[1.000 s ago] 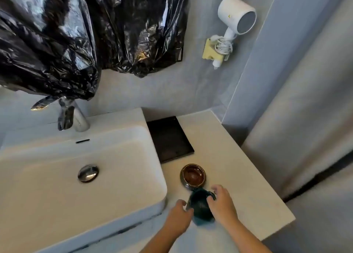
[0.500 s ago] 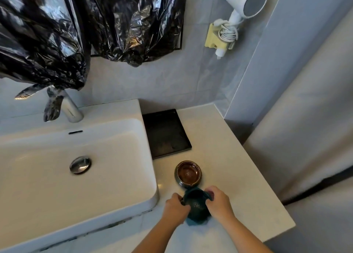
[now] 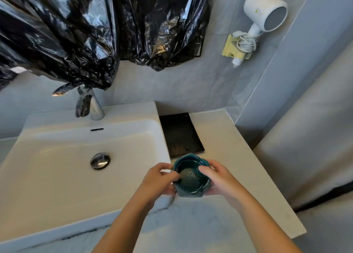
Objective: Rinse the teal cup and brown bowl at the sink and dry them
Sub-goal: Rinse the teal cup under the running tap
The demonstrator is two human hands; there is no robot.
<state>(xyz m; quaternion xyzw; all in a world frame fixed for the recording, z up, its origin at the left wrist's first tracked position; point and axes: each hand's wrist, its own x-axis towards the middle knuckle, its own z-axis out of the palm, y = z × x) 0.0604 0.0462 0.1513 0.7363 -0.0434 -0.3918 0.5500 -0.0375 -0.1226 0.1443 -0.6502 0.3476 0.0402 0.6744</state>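
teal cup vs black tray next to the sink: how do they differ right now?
The glossy teal lobed-rim cup is round and deep; the flat black rectangular tray is shallow. The left hand and right hand hold the cup; the tray lies untouched on the white counter. Both are dark, open-topped.

One head-worn wide-angle view looks down (close in) over sink (image 3: 57, 176) and counter (image 3: 231, 157).

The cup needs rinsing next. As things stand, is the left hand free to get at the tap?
Probably not at once: the left hand grips the teal cup along with the right hand, and black plastic drapes the top of the tap. Otherwise the way across the sink looks free.
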